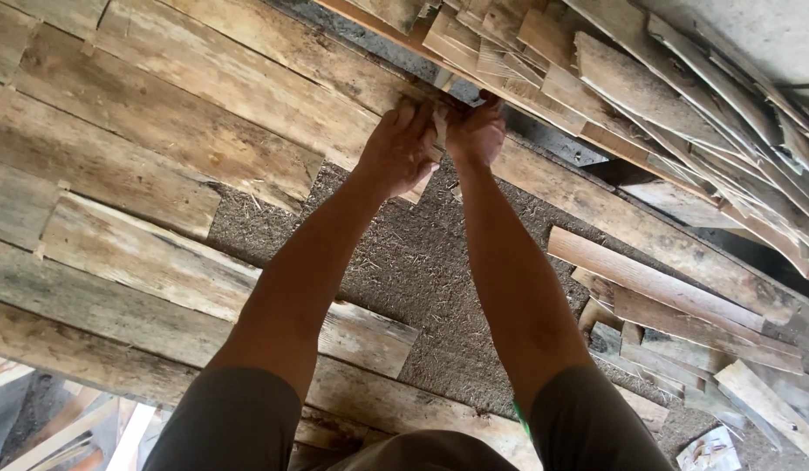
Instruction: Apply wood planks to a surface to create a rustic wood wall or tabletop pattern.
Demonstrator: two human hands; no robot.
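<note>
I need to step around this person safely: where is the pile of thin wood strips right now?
In the head view the pile of thin wood strips fills the upper right, just beyond the left hand and right hand, above the long weathered planks.

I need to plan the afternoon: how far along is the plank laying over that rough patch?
Done: weathered planks lie side by side across the left. In hand: left hand and right hand grip a small wood piece at the far edge. Left: the rough fibrous patch shows uncovered, and loose slats sit piled on the right.
</note>
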